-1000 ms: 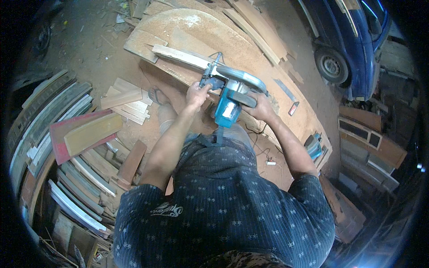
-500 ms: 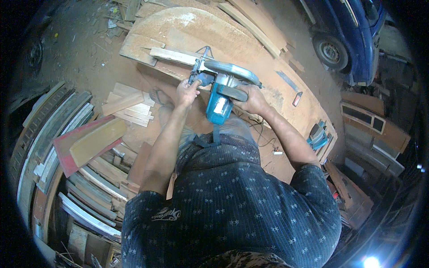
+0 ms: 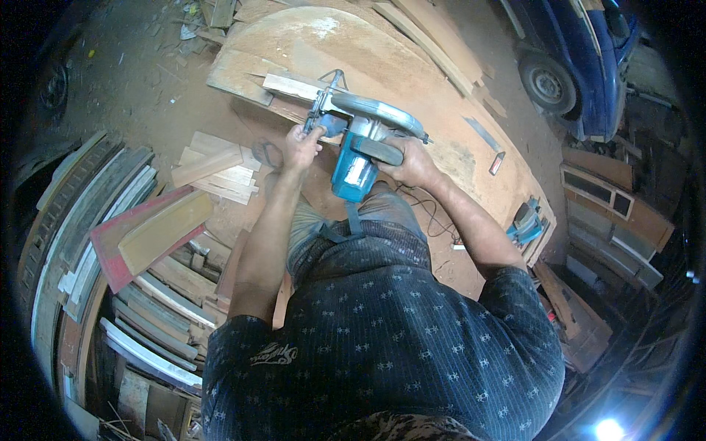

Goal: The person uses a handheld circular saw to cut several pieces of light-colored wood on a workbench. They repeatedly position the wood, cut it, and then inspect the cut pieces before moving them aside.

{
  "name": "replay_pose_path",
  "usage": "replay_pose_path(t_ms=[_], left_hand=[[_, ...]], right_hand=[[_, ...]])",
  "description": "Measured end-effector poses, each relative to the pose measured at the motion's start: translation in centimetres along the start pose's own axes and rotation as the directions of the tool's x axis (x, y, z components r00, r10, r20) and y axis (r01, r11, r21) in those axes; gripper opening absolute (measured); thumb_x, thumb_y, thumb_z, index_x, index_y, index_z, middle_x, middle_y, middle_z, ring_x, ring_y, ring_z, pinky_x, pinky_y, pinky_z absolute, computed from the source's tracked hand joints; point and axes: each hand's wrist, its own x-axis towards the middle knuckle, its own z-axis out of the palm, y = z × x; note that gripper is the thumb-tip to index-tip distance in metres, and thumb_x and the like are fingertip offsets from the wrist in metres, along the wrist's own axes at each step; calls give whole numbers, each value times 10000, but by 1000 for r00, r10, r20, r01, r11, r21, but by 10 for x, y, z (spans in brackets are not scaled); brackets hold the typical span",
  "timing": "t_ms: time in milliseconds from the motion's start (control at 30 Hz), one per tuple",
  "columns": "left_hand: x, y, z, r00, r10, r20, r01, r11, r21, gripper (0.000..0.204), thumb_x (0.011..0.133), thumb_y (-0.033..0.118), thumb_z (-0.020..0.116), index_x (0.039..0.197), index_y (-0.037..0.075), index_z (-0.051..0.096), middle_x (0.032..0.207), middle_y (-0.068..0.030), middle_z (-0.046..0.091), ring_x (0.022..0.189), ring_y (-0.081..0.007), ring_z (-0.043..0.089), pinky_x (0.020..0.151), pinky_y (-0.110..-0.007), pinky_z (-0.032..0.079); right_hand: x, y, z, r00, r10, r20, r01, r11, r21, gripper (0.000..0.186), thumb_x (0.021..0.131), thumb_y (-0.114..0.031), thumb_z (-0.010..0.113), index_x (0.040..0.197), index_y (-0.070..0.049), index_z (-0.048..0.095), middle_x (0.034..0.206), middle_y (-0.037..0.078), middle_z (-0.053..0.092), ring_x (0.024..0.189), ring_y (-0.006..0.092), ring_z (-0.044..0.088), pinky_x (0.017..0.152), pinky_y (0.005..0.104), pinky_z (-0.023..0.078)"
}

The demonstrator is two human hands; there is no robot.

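A teal circular saw [image 3: 354, 175] with a grey blade guard rests at the near edge of the wooden workbench [image 3: 316, 55]. My right hand [image 3: 413, 163] is wrapped round its dark handle. At the front of the saw's base, my left hand [image 3: 301, 148] is closed on the metal edge, thumb and fingers pinching it. A pale wood strip [image 3: 290, 86] lies along the bench edge and runs under the saw's base. The blade itself is hidden by the guard and base.
A metal rule [image 3: 482, 134], a red-and-white tool [image 3: 497, 162] and another teal power tool [image 3: 526, 222] lie on the bench's right side. Cut boards [image 3: 213, 165] lie on the floor at left, beside stacked planks [image 3: 158, 298]. A dark cord [image 3: 437, 217] hangs by my legs. A blue vehicle [image 3: 588, 81] stands far right.
The saw and both hands have shifted left along the wood strip, so less of the strip shows beyond the base. The whole view has swung slightly. Both grips stay the same.
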Motion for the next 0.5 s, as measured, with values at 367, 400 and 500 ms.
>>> replay_pose_path(t_ms=[367, 400, 500], left_hand=[[11, 12, -42, 1000, 25, 19, -25, 1000, 16, 318, 887, 295, 766, 1024, 29, 658, 786, -2, 649, 597, -68, 568, 524, -231, 454], [13, 12, -45, 999, 30, 18, -30, 999, 11, 321, 885, 297, 765, 1024, 28, 658, 777, -1, 644, 591, -69, 564, 518, -233, 450], [16, 16, -55, 1000, 22, -7, -22, 998, 61, 323, 883, 301, 762, 1024, 30, 658, 747, 0, 630, 571, -70, 549, 500, -239, 436]], right_hand=[[24, -22, 24, 998, -51, -24, 51, 999, -5, 353, 762, -200, 783, 1069, -38, 720, 969, 237, 719, 929, 417, 688, 840, 458, 534], [26, -25, 24, 999, -34, -4, 34, 999, -9, 353, 762, -199, 782, 1070, -38, 721, 962, 238, 718, 923, 417, 689, 835, 459, 534], [33, -37, 28, 996, -73, -51, 74, 997, 11, 345, 761, -203, 779, 1056, -36, 719, 943, 242, 715, 905, 420, 689, 821, 463, 535]])
